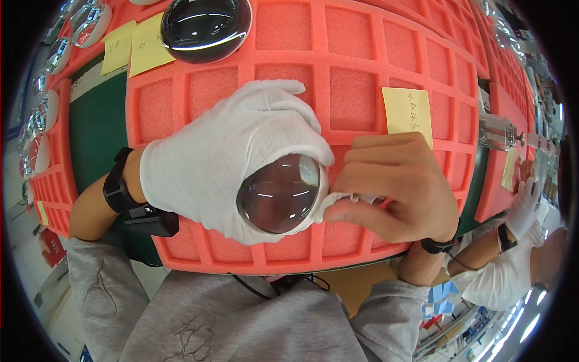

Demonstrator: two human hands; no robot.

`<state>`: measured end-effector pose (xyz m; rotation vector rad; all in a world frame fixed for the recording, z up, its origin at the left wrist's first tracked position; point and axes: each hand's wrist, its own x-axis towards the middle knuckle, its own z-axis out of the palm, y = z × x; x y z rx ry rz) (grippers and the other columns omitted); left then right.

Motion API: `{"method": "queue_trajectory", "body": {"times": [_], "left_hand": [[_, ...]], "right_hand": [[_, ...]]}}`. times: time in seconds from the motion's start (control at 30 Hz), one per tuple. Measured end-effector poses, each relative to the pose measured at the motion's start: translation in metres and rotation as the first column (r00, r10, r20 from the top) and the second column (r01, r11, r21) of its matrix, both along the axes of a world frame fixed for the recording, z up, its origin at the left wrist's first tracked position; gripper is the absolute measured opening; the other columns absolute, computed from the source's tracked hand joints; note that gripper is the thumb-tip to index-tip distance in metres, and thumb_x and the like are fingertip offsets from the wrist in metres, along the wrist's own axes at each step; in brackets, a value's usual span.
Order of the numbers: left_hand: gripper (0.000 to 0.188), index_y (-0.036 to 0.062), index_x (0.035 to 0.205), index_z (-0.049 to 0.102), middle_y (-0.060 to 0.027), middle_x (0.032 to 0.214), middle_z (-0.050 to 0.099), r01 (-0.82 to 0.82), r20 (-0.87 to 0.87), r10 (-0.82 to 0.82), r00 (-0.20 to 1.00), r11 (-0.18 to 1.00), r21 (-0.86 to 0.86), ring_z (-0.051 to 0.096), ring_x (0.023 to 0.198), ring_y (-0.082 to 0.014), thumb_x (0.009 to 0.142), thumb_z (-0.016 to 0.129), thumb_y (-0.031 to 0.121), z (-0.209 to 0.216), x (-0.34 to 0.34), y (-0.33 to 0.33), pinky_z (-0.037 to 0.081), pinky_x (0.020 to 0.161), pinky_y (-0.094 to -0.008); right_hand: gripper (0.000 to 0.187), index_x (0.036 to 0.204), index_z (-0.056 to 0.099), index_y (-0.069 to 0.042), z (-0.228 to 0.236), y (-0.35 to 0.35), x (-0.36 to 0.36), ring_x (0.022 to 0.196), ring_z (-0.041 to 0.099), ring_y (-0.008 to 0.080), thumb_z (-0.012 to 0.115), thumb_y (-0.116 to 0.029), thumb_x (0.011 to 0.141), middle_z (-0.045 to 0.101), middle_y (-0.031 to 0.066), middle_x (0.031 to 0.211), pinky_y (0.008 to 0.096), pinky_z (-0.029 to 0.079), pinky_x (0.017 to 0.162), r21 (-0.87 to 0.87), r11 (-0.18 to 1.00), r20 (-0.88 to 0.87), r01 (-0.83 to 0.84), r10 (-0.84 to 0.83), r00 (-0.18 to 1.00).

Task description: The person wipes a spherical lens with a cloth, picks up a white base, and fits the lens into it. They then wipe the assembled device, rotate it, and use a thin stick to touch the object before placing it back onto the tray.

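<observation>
On my feed, above the pink foam tray (351, 99), the left hand (223, 163) clasps a clear glass dome (280, 193); the right hand (401, 187) pinches white cloth (330, 202) beside it. A dark dome (206, 27) covers tray compartments, far left.

Light is bright and fairly even, with only soft shadows in the cells of the foam tray (321, 36). Small white glints sit on the clear lens (277, 196); a streak crosses the dark lens (206, 27). Strip lights (531, 324) glare lower right. Edges bend and soften toward black corners.
</observation>
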<state>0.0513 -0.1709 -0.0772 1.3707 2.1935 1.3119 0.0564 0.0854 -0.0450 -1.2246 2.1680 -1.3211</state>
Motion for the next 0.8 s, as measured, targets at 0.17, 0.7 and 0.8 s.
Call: {"method": "queue_trajectory", "body": {"times": [0.17, 0.7, 0.8], "left_hand": [[0.069, 0.0144, 0.119, 0.060, -0.0037, 0.109, 0.066, 0.002, -0.003, -0.002, 1.000, 1.000, 0.018, 0.062, 0.112, -0.0299, 0.059, 0.091, 0.027, 0.000, 0.000, 0.003, 0.033, 0.115, -0.0569], [0.069, 0.0152, 0.118, 0.062, -0.0038, 0.113, 0.065, 0.046, 0.067, -0.046, 0.997, 0.999, 0.002, 0.060, 0.114, -0.0311, 0.058, 0.092, 0.033, -0.001, -0.002, 0.002, 0.031, 0.116, -0.0574], [0.069, 0.0152, 0.118, 0.062, -0.0040, 0.113, 0.065, 0.036, 0.059, -0.037, 0.998, 0.999, 0.018, 0.060, 0.115, -0.0310, 0.059, 0.092, 0.034, 0.000, -0.003, 0.002, 0.030, 0.116, -0.0575]], "right_hand": [[0.023, 0.081, 0.067, 0.000, -0.008, 0.007, -0.003, 0.055, 0.051, 0.0275, 0.084, -0.014, 0.077, 0.056, 0.0100, 0.066, 0.0362, 0.038, 0.048, 0.035, 0.997, -0.037, 0.075, -0.074, 0.997], [0.024, 0.075, 0.067, -0.002, -0.008, 0.000, 0.006, 0.047, 0.050, 0.0251, 0.084, -0.018, 0.077, 0.053, 0.0067, 0.060, 0.0338, 0.035, 0.043, -0.057, 0.998, -0.131, 0.041, -0.048, 0.990], [0.023, 0.073, 0.065, -0.002, -0.006, 0.007, 0.002, 0.047, 0.049, 0.0251, 0.083, -0.017, 0.077, 0.052, 0.0063, 0.059, 0.0340, 0.035, 0.043, 0.058, 0.993, -0.112, 0.102, -0.095, 0.989]]}}
